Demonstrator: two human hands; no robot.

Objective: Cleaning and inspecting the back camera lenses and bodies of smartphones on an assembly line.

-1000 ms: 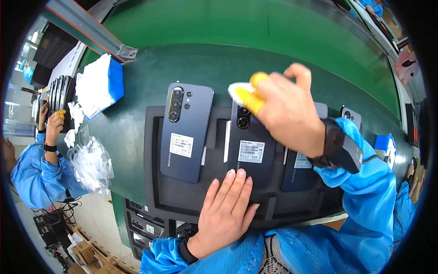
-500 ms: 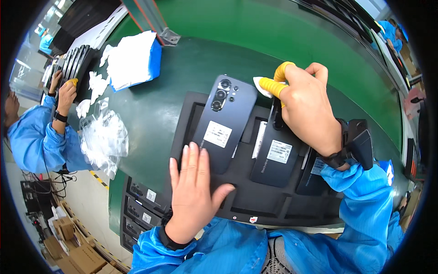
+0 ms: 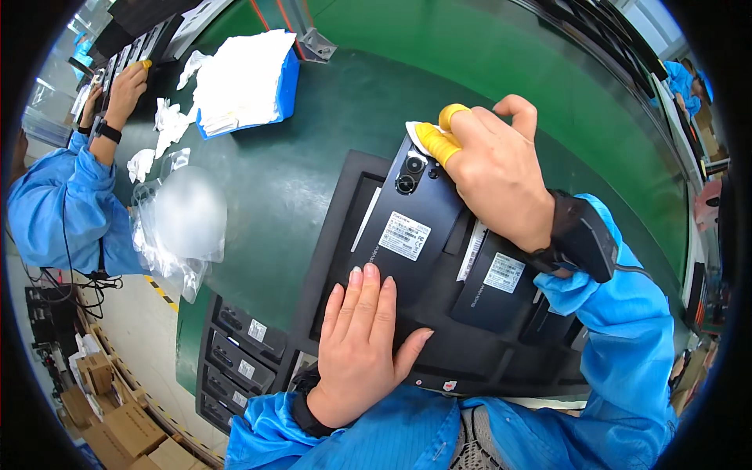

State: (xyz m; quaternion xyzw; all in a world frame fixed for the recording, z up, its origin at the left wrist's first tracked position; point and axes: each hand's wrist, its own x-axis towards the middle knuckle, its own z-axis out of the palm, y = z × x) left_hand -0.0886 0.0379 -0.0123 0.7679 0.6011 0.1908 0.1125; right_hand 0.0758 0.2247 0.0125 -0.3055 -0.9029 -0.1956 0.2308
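Note:
A dark smartphone, back side up with a white label and camera lenses, rests tilted on a black foam tray. My left hand lies flat on its lower end, fingers stretched out. At the camera end, my right hand presses a small white cloth onto the phone's top corner. Yellow finger cots cover two of its fingertips. Two more phones, a middle one and a right one, sit in the tray, partly overlapped by my right arm or hand.
On the green table stand a blue box of white cloths, crumpled wipes and clear plastic bags. Another tray of phones is at lower left. A co-worker in a blue sleeve handles devices at far left.
My right hand has moved with the cloth from the middle phone to the left phone's camera end. My left hand stays on the phone's lower end. The view has shifted slightly.

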